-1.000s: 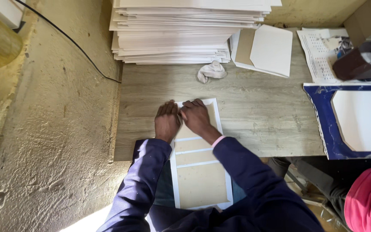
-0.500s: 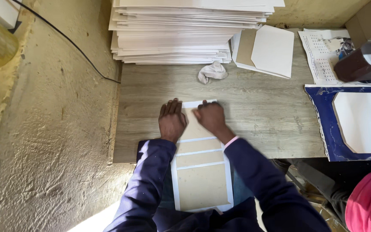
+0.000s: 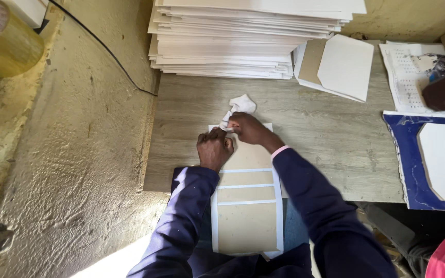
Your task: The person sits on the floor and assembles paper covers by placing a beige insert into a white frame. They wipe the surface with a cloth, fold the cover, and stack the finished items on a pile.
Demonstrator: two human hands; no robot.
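1. Since the earlier frame, the right hand (image 3: 251,128) has reached forward — now pinching the white cloth (image 3: 238,109) at the cardboard panel (image 3: 246,198)'s far edge.
2. Left hand (image 3: 214,149) — curled, pressing the panel on the desk (image 3: 336,139).
3. Cloth looks soft and light; the panel stiff, best held by its edges.

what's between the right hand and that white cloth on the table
Nothing visible: the right hand already grips the white cloth at its lower end, by the top edge of the tan board. The left hand rests on that board.
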